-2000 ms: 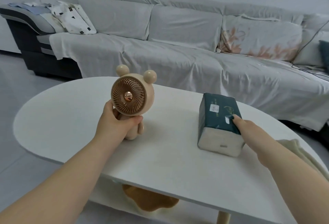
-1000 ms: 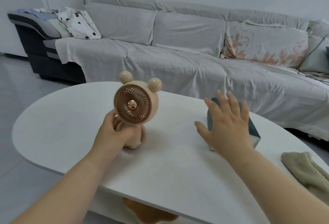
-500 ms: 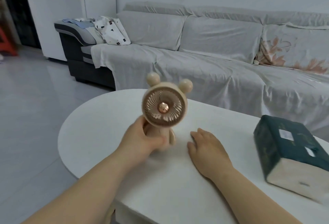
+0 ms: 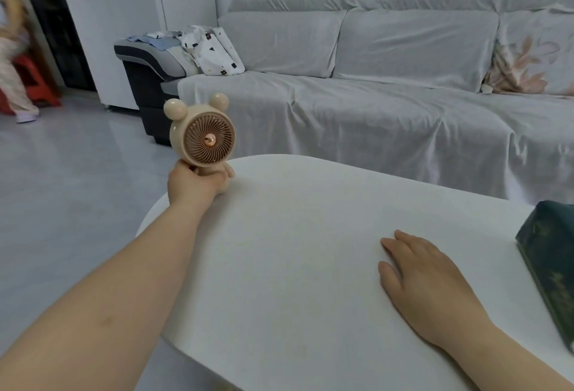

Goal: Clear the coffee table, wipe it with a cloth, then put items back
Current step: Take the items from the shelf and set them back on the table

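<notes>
A long grey-covered sofa (image 4: 388, 104) ran behind the white coffee table (image 4: 310, 266), with a white fridge (image 4: 115, 33) standing off to the left. At the table's right edge lay a dark green tissue pack (image 4: 549, 266), partly cut off by the frame. The right hand (image 4: 425, 285) rested flat on the tabletop, palm down with fingers relaxed, just beside the pack and holding nothing. The left hand (image 4: 195, 184) was wrapped around the base of a beige bear-eared fan (image 4: 203, 135), upright at the table's far left rim
</notes>
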A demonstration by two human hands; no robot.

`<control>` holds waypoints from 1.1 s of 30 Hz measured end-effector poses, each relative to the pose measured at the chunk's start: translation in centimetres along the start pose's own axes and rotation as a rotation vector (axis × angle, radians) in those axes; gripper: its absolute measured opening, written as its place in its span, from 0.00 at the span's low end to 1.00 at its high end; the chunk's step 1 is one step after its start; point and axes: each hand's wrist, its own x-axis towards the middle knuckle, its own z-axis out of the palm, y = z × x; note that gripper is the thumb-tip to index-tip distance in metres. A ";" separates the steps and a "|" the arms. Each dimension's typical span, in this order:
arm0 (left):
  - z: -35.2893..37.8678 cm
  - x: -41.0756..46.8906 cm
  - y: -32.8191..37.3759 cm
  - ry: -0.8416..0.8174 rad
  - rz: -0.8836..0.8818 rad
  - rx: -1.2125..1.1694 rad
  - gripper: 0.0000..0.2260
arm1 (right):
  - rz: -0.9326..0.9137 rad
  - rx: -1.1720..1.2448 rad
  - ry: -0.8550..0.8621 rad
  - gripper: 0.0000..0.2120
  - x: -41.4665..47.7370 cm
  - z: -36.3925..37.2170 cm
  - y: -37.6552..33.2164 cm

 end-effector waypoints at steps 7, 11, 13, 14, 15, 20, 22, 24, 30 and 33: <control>-0.1 -0.1 -1.0 -0.032 0.037 0.083 0.21 | 0.011 0.009 -0.009 0.21 -0.1 -0.1 0.0; 0.0 -0.5 -0.9 -0.016 0.029 0.076 0.24 | 0.010 0.020 -0.006 0.21 -0.1 0.0 0.1; 0.1 -0.6 -0.8 -0.015 0.033 0.081 0.25 | 0.007 0.021 0.003 0.21 0.0 0.0 0.2; 0.1 -0.6 -0.8 -0.014 0.041 0.086 0.25 | 0.004 0.021 0.005 0.21 0.0 0.0 0.1; 0.1 -0.6 -0.9 -0.010 0.052 0.093 0.25 | 0.001 0.020 0.006 0.21 0.1 0.1 0.1; 0.3 -0.3 -1.0 0.004 0.052 0.167 0.26 | -0.008 0.019 0.010 0.21 0.1 0.1 0.3; 0.3 0.0 -1.1 -0.024 0.014 0.205 0.31 | -0.009 0.026 0.023 0.21 0.3 0.1 0.2; 0.0 0.0 -1.1 -0.045 -0.039 0.222 0.40 | -0.009 0.028 0.034 0.21 0.3 0.0 0.2; -3.8 -4.8 -0.5 -0.137 0.044 0.357 0.34 | 0.030 0.102 0.070 0.23 -0.1 -0.3 -0.1; -6.1 -10.1 -0.7 -0.139 0.249 0.318 0.14 | 0.019 0.105 0.109 0.20 -0.5 -0.6 -0.3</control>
